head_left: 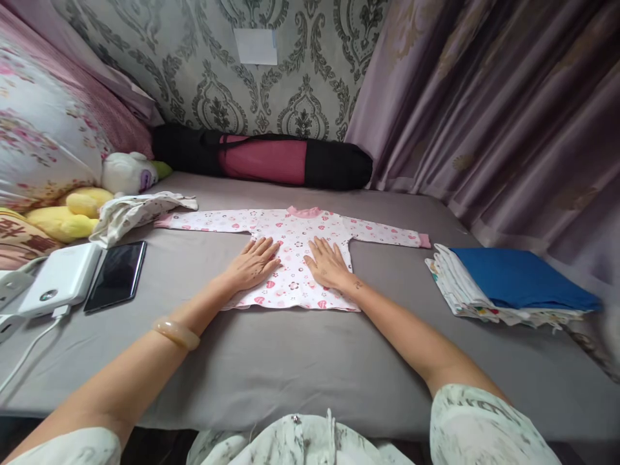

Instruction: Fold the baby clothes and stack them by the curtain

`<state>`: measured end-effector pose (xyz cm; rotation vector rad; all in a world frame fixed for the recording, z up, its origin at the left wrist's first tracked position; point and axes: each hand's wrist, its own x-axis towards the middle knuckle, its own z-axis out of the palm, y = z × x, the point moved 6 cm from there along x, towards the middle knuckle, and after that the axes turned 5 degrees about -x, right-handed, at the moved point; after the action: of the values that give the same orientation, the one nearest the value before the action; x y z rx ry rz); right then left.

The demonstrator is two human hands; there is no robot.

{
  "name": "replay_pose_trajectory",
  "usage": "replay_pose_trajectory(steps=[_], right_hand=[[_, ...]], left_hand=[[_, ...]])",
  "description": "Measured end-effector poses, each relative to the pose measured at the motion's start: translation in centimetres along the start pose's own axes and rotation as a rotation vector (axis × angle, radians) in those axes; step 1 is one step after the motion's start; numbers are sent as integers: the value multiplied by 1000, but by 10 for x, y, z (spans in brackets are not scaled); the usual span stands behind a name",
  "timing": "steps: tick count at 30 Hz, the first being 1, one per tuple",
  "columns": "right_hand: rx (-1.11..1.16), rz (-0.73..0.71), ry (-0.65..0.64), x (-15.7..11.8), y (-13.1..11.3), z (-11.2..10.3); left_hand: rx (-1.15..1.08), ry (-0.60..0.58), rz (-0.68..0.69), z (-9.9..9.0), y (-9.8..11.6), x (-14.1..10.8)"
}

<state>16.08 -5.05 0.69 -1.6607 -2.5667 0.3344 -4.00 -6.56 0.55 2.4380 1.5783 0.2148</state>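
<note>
A small white long-sleeved shirt (295,258) with pink hearts, flowers, pink collar and pink cuffs lies spread flat on the grey bed sheet (290,368). Both its sleeves stretch out to the sides, and its collar points away from me. My left hand (254,263) rests flat on the left part of the shirt's body, fingers spread. On the right part of the body lies my right hand (329,263), also flat with its fingers apart. Neither hand grips the cloth.
Folded clothes with a blue piece (523,278) on top lie at right. At left are a crumpled patterned cloth (133,213), a phone (116,278), a white power bank (62,278) with a cable, and plush toys (128,173). A black-and-pink long bag (264,160) lies along the wall.
</note>
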Motion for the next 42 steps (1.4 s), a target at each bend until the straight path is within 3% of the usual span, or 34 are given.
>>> replay_pose_trajectory(steps=[6,11,18,24,32,35,38,42], right_hand=[[-61,60,11,1,35,-8],[-76,-84,-31,-14,24,-10],[-84,-238,-122,-61,8,-13],[-40,-299,-175,-96,2,-15],[-20,-341,-171,-141,-9,-27],[-15,-318,-178,-141,-18,-45],[2,-288,-156,-124,-31,-57],[28,-297,-42,-84,-52,-51]], left_hand=[[1,-70,32,-4,-8,-1],[14,-95,90,-11,1,-8],[-81,-201,148,-16,13,-46],[-137,-205,8,-22,-4,-66],[-207,35,-371,-41,-34,-94],[-263,72,-478,-43,-38,-98],[-309,91,-519,-43,-35,-97],[-473,11,-539,-35,-27,-94]])
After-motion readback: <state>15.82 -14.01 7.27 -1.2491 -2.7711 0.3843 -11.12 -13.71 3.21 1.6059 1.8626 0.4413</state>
